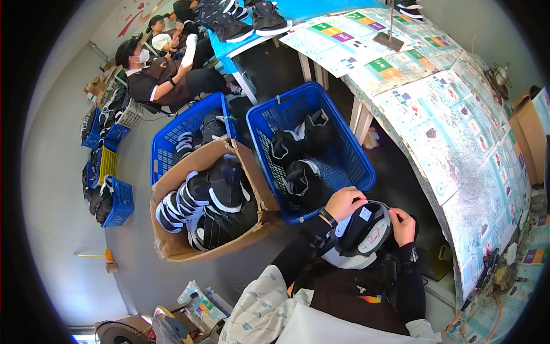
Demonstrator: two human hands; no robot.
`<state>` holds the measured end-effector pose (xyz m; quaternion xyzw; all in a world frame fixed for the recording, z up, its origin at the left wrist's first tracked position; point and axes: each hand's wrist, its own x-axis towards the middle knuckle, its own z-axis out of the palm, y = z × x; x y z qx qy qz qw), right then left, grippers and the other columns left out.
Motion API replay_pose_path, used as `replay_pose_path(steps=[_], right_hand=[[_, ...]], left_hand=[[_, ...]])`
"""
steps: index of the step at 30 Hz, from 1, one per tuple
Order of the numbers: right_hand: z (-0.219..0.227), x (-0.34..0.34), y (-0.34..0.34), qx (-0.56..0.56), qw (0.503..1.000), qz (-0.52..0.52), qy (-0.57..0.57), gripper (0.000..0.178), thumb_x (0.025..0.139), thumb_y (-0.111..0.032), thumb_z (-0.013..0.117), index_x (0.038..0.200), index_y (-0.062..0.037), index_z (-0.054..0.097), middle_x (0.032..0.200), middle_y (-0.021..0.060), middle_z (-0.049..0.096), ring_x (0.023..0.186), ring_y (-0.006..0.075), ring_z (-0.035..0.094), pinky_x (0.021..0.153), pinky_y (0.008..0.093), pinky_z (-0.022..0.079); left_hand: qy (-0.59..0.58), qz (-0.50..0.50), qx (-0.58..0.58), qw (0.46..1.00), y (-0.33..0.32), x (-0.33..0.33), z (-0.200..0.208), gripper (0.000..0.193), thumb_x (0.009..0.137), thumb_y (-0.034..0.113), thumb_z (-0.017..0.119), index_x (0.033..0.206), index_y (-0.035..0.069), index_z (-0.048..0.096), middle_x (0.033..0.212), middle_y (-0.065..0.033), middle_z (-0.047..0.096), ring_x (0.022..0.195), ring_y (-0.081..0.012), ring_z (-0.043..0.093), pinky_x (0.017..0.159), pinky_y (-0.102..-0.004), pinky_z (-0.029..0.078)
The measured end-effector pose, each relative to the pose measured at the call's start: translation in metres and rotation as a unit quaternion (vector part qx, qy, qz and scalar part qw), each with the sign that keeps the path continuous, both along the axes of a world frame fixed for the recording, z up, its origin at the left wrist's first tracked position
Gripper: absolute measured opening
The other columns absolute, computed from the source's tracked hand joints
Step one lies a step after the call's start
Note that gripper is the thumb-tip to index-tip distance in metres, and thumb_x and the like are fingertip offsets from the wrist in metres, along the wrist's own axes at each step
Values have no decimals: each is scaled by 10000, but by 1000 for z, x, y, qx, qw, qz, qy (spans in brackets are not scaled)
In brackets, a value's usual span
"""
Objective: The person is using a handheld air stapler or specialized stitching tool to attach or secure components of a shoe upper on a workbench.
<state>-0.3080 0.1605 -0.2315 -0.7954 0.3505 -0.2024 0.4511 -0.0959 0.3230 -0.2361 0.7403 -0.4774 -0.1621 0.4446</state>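
A black and white shoe (349,252) rests in my lap, with red handwriting on a pale surface facing up. My left hand (344,204) pinches a thin dark strip along the shoe's far edge, fingers closed. On the other side, my right hand (403,227) is closed at the same edge, its thumb and fingers gripping there. Whether the strip is part of the shoe I cannot tell. Just beyond my left hand stands a blue plastic basket (366,166) with several black shoes (303,180) inside.
A cardboard box (252,163) full of black and white shoes sits left of the basket, before another blue basket (163,140). A paper-covered workbench (424,126) curves along my right. Seated people (166,80) are at far left, near shoes on a blue-topped table (309,10).
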Motion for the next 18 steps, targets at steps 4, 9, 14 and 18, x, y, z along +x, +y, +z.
replay_pose_path(steps=[4,9,14,18], right_hand=[[-6,0,2,7,1000,-5,-8,178,925,-138,762,1018,14,759,942,150,777,861,209,749,797,303,552],[-1,2,6,-7,1000,5,-10,152,935,-96,740,1009,37,744,985,157,773,896,219,742,826,303,544],[-2,6,7,-15,1000,19,-11,162,941,-105,741,1024,35,742,985,154,772,898,226,742,829,303,544],[-5,7,6,0,1000,20,-18,173,946,-118,744,1024,35,742,983,156,771,899,226,742,833,302,544]], left_hand=[[-3,36,-26,999,2,-7,5,145,899,215,761,906,71,746,877,-95,672,845,-319,659,746,-396,521],[54,-3,-58,997,18,-6,67,441,916,177,754,1316,28,643,1149,-148,664,1064,-312,657,939,-377,517],[319,-539,-186,757,91,22,182,450,978,393,674,1232,22,683,1255,-146,656,1177,-332,628,1045,-469,469],[159,-503,-456,716,150,35,264,371,1017,433,625,1343,258,650,1397,-128,558,1235,-411,552,1091,-647,358]])
